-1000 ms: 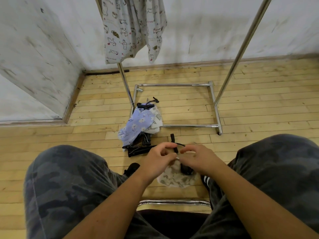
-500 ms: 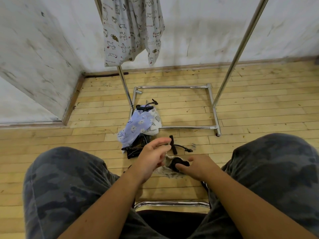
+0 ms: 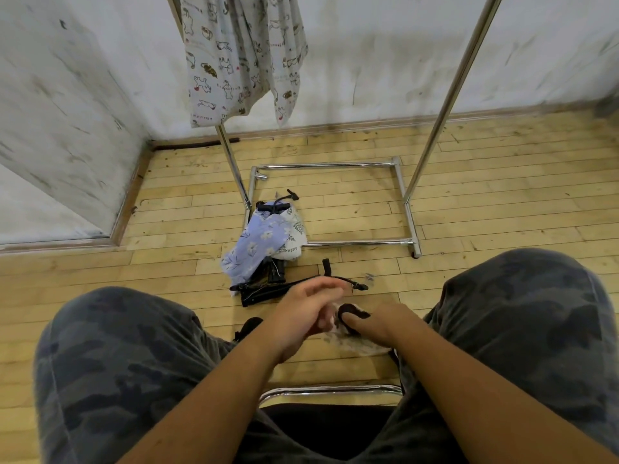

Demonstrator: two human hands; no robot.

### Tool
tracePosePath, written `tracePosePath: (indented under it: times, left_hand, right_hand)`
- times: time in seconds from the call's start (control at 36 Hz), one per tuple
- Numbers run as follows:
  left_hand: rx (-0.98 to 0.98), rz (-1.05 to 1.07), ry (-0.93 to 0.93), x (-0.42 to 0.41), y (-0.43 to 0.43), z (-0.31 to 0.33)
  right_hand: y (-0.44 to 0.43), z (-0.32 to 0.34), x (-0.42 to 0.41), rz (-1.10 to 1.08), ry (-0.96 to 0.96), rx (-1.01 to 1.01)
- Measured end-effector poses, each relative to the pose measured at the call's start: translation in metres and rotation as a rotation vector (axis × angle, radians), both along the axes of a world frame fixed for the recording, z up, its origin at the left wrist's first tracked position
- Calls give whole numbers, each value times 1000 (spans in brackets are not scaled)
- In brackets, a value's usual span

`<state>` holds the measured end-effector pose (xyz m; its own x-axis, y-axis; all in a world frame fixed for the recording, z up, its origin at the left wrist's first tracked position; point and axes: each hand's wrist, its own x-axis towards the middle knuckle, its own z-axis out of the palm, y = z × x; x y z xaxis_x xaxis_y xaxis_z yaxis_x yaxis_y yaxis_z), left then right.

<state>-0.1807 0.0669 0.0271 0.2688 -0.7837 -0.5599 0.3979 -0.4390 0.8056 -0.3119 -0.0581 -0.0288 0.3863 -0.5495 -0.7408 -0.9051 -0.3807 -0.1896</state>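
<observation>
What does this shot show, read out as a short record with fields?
Right hand: pinches black clip, pale cloth under it
Left hand: beside clip, blurred, grip unclear
Floor: clothes pile, loose hanger
Rack: printed garment hanging

Black clip [image 3: 350, 312], pale printed cloth [image 3: 360, 346]; lilac floral garment [image 3: 254, 249]; grey camouflage trousers [image 3: 134, 346].

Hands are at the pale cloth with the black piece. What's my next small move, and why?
Probably close the left hand on the pale cloth to steady it. The right hand pinches the black piece at the cloth's top, the cloth hangs loose below, and the left hand's hold is too blurred to tell.
</observation>
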Motion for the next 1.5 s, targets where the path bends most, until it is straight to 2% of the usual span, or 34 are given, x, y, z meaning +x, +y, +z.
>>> tracePosePath:
  times: [0.14,0.31,0.5,0.67,0.75,0.81,0.89,1.0,1.08,1.22,1.42,1.5]
  left_hand:
    - [69,106,-32,7,0,-6]
    - [21,74,-41,5,0,-6]
    - [-39,-50,-115,-7,2,4]
    - [-33,-243,-181,-13,4,13]
    - [16,-257,-175,-9,1,13]
    - [49,-186,-193,-4,-2,11]
    - [70,-84,-201,1,-4,9]
    - [119,-57,-263,5,-6,10]
    - [169,-24,-372,9,-13,14]
    - [171,-50,-502,22,-24,36]
    - [55,-32,-539,35,-39,78]
    - [29,2,-571,42,-50,95]
  right_hand:
    - [-4,-6,5,-23,29,38]
    - [2,7,4,-104,87,65]
    - [18,1,12,86,173,2]
    - [9,-4,17,199,145,-20]
    - [2,-24,13,131,130,21]
    - [-1,-21,11,12,45,83]
    - [-2,16,13,-176,-91,224]
    - [-3,52,17,-428,-145,449]
    - [0,61,20,-562,-258,505]
    - [3,86,30,-841,-553,589]
    - [-6,142,59,-987,-859,837]
    - [-9,174,68,-913,-923,913]
